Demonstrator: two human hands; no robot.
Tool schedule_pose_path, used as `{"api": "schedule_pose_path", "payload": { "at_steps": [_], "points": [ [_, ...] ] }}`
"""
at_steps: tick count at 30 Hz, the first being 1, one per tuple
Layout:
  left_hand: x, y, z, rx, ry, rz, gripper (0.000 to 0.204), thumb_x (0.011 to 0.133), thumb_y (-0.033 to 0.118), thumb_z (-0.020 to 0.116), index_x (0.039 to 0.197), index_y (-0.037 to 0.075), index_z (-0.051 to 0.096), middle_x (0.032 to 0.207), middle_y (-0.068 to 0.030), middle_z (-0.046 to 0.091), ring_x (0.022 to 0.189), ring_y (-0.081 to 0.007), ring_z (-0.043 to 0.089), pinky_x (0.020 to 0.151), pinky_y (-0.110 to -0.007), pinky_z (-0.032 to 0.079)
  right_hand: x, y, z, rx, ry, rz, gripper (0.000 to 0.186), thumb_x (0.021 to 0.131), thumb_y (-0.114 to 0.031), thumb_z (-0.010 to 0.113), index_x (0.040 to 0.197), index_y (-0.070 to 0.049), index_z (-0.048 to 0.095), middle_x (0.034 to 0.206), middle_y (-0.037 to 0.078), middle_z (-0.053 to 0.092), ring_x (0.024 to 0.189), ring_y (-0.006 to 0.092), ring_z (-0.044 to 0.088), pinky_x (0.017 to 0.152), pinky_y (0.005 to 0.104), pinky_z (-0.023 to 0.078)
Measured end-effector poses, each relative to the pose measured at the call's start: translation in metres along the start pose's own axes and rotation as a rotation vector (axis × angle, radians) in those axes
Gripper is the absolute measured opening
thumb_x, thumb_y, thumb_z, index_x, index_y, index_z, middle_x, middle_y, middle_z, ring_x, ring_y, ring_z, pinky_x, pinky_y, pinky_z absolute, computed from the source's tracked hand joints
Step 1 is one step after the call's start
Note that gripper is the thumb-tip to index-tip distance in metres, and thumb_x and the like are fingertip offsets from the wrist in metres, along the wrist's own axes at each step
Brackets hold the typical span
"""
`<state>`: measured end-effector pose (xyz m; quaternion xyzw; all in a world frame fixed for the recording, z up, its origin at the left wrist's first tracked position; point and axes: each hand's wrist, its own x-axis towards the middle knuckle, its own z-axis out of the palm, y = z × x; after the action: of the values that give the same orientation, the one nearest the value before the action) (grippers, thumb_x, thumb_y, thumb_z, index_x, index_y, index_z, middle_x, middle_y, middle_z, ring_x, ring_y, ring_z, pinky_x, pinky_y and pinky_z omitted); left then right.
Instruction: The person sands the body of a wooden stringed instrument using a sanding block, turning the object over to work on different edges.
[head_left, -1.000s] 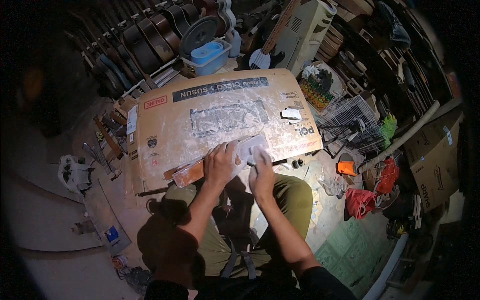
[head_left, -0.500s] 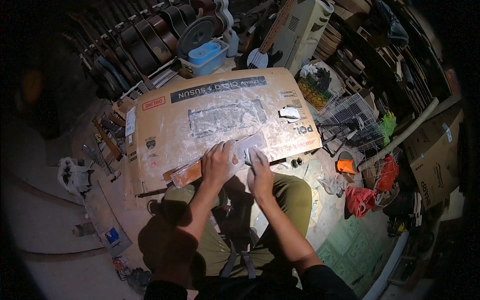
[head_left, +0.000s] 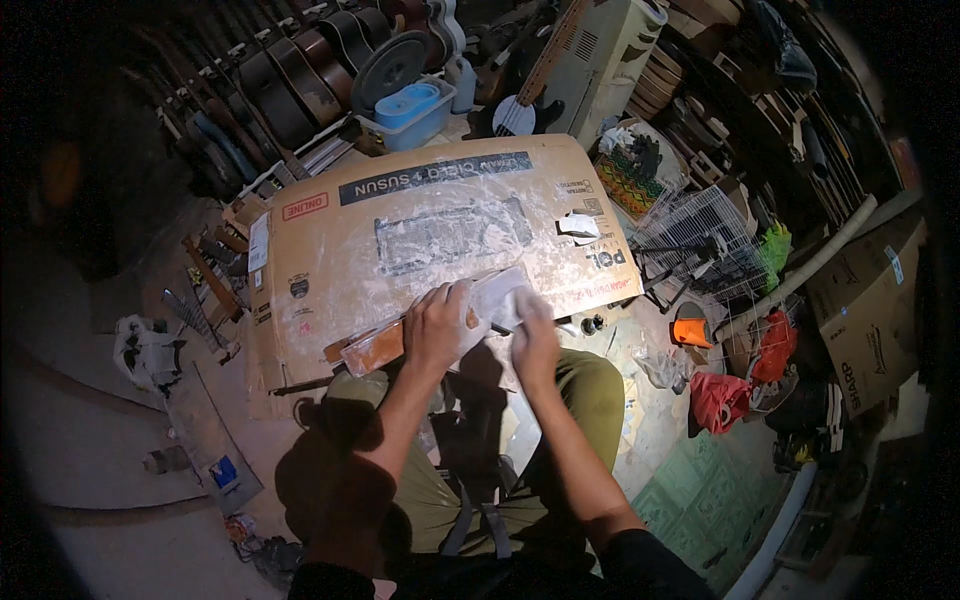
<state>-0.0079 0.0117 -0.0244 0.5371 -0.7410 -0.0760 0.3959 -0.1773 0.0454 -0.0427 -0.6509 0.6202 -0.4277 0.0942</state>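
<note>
Across the near edge of a dusty cardboard sheet (head_left: 345, 230) lies a long orange-brown wooden piece (head_left: 372, 350), its right end pale with white powder. My left hand (head_left: 437, 322) is closed over that piece's middle, fingertips bent on it. At the powdered end, my right hand (head_left: 532, 340) is closed on a small white pad (head_left: 519, 300) against the wood; motion smears its fingertips and the pad's outline. A folded white scrap (head_left: 580, 226) rests on the cardboard at the right.
Guitars (head_left: 280, 90) line the back left, beside a tub (head_left: 405, 125) and bass (head_left: 510, 115). A wire cage (head_left: 690, 250), red bag (head_left: 718, 400), orange object (head_left: 690, 330) and pipe (head_left: 830, 250) crowd the right. Tools (head_left: 215, 270) lie left of the cardboard.
My right hand has shifted slightly right along the powdered end since half a second ago and is more blurred. My left hand stays on the wooden piece, nearly unmoved.
</note>
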Motion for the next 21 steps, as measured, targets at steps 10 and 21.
{"api": "schedule_pose_path", "payload": {
  "at_steps": [10, 21],
  "points": [
    [0.007, 0.013, -0.012, -0.097, 0.022, -0.017, 0.046, 0.065, 0.026, 0.085, 0.097, 0.006, 0.060, 0.078, -0.0152, 0.065, 0.072, -0.0378, 0.066, 0.065, -0.047, 0.054, -0.001, 0.037, -0.054, 1.835, -0.062, 1.027, 0.037, 0.088, -0.009, 0.056, 0.124, -0.004, 0.055, 0.065, -0.003, 0.044, 0.049, 0.0064, 0.042, 0.052, 0.0274, 0.049],
    [0.008, 0.001, -0.010, -0.113, -0.027, -0.116, 0.036, 0.068, 0.020, 0.082, 0.081, 0.004, 0.052, 0.063, -0.0109, 0.059, 0.062, -0.0341, 0.063, 0.057, -0.044, 0.051, -0.002, -0.033, -0.007, 0.297, -0.299, -0.054, 0.056, 0.083, 0.006, 0.053, 0.137, -0.007, 0.058, 0.143, 0.020, 0.054, 0.135, 0.0335, 0.050, 0.110, 0.0368, 0.041]
  ]
}}
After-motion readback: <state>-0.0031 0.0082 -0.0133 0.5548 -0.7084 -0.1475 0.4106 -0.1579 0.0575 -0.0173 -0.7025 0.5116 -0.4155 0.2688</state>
